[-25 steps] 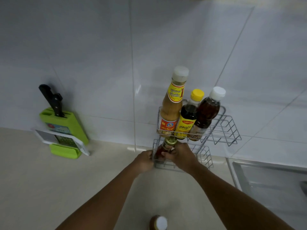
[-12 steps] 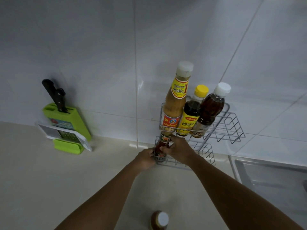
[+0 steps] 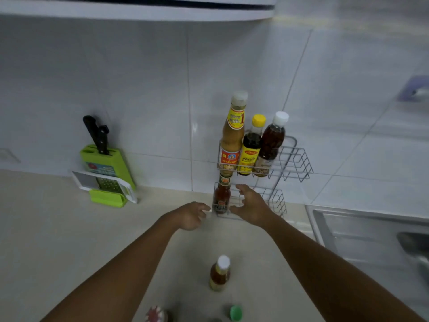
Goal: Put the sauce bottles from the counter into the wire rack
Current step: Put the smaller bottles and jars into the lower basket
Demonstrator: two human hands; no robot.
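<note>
A two-tier wire rack (image 3: 294, 159) hangs against the tiled wall. Its upper tier holds three bottles: a tall tan sauce bottle (image 3: 232, 140), a dark bottle with a yellow cap (image 3: 251, 147) and a brown bottle with a white cap (image 3: 271, 142). A small red sauce bottle (image 3: 222, 196) stands upright at the left end of the lower tier. My right hand (image 3: 251, 205) is open just right of it, fingers spread, not touching. My left hand (image 3: 191, 214) hovers loosely open at the rack's lower left corner. A white-capped amber bottle (image 3: 220, 274) stands on the counter between my forearms.
A green knife block (image 3: 104, 161) with black knives and a white grater (image 3: 104, 184) sit at the back left of the beige counter (image 3: 58, 240). A steel sink (image 3: 371, 235) lies to the right. A green cap (image 3: 236, 313) and a patterned lid (image 3: 156, 314) show at the bottom edge.
The small red bottle went into the lower tier and my right hand let go of it and drew back. The view tilted up, showing more counter bottles below.
</note>
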